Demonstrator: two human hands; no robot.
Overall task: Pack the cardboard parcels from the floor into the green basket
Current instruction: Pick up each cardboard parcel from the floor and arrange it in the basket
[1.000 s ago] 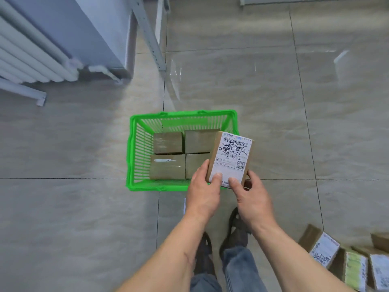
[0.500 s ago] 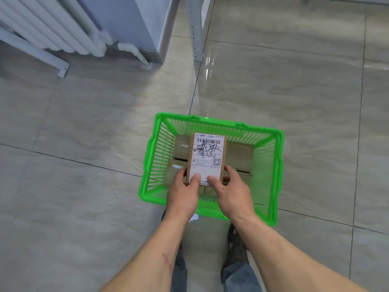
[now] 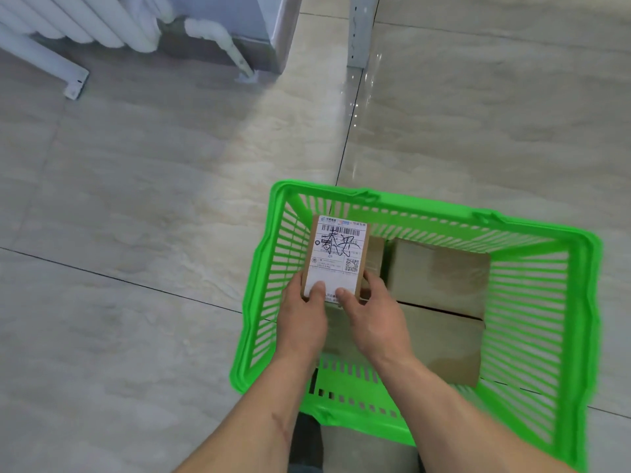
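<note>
A green plastic basket stands on the tiled floor just in front of me. Inside it lie plain brown cardboard parcels, packed side by side on the right. Both hands hold a small cardboard parcel with a white shipping label over the basket's left half, label facing up. My left hand grips its near left corner, thumb on the label. My right hand grips its near right corner, thumb on the label too. What lies under the held parcel is hidden.
A white radiator with a foot bracket sits at the far left by a grey wall corner. A metal shelf post stands on the floor beyond the basket. My legs are below the basket's near rim.
The labelled parcel has travelled from above the basket's near right edge down into its left half. My view has closed in on the basket, and the floor parcels at right have left the frame.
</note>
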